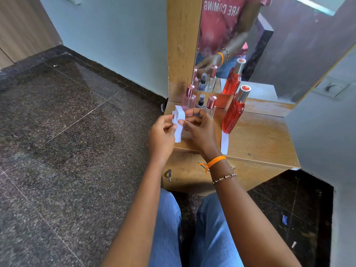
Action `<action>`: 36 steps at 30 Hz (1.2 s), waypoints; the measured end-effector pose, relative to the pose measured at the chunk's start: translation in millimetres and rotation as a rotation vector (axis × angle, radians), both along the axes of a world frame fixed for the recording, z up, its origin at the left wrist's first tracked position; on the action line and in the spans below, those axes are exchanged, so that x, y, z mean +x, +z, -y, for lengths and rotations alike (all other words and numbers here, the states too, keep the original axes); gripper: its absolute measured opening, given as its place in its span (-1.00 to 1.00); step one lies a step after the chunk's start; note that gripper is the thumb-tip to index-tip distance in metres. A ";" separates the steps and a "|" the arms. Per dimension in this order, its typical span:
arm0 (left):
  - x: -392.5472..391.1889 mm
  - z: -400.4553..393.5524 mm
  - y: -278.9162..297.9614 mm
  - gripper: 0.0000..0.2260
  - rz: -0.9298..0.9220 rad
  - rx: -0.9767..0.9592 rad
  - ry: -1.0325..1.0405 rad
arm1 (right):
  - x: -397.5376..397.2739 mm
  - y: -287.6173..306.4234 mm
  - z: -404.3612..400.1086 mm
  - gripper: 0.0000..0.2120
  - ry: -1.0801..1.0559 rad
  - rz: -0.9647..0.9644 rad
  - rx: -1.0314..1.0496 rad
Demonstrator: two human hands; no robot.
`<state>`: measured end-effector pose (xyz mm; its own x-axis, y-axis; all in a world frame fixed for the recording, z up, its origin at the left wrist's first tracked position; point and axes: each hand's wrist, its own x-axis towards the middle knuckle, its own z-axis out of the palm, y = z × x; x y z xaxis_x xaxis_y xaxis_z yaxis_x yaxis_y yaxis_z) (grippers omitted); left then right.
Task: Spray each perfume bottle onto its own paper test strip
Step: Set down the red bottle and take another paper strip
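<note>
Both hands pinch white paper strips (178,123) over the left end of the wooden dresser top (256,139). My left hand (161,134) grips their left edge, my right hand (200,130) their right edge. Behind the hands stand a pink square bottle (188,98) with a rose cap, a small dark spray bottle (201,101) and a clear bottle (211,106) with a rose cap. To the right a tall red bottle (235,110) with a silver cap stands at the far end of another paper strip (224,142) lying flat.
A mirror (269,45) in a wooden frame rises behind the bottles and reflects them. A drawer front with a metal handle (169,175) sits below the top. A grey wall (323,122) closes the right side. Dark stone floor lies to the left.
</note>
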<state>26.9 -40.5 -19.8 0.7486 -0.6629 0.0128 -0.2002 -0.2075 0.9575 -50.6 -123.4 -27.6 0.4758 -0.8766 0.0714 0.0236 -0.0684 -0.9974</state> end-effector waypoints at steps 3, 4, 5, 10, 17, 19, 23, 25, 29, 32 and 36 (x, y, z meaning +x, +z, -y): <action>-0.8 0.8 0.0 -0.77 -0.063 -0.017 0.002 | -5.8 4.7 0.1 -0.78 0.000 -0.036 -0.084; -1.0 1.3 -0.7 -0.77 -0.072 -0.015 0.005 | -6.8 5.5 0.4 -0.79 -0.002 -0.063 -0.120; -1.3 1.4 -1.3 -0.77 -0.076 -0.012 0.008 | -7.3 6.3 0.4 -0.79 -0.005 -0.088 -0.149; -4.2 -0.4 -4.1 -0.83 -0.072 -0.031 0.048 | -8.3 10.8 1.9 -0.83 -0.063 -0.124 -0.271; -6.8 -0.3 -2.0 -0.74 -0.013 -0.001 0.011 | -11.9 24.1 2.0 -0.73 0.096 -0.049 -0.088; -8.2 0.2 0.5 -0.70 0.002 0.021 -0.003 | -13.0 26.5 2.1 -0.71 0.160 -0.049 0.004; -8.6 1.0 2.9 -0.64 -0.034 0.034 -0.008 | -12.6 33.1 2.1 -0.69 0.194 -0.044 0.080; -9.8 1.3 4.6 -0.62 -0.067 0.020 -0.007 | -11.0 35.6 1.7 -0.68 0.154 -0.004 0.099; -12.8 0.2 10.3 -0.61 -0.075 -0.005 -0.019 | -9.8 33.1 -1.1 -0.65 0.096 0.096 0.125; -12.1 1.3 12.5 -0.63 -0.065 0.000 -0.023 | -11.7 31.5 -11.8 -0.64 0.079 0.167 0.125; -7.7 4.2 14.8 -0.66 0.001 0.063 -0.022 | -15.1 34.6 -21.9 -0.65 0.081 0.325 0.089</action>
<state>19.1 -44.7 -5.0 0.7337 -0.6788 -0.0290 -0.2059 -0.2628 0.9426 -65.8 -101.5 6.9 0.5092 -0.8465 0.1553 0.3429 0.0340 -0.9388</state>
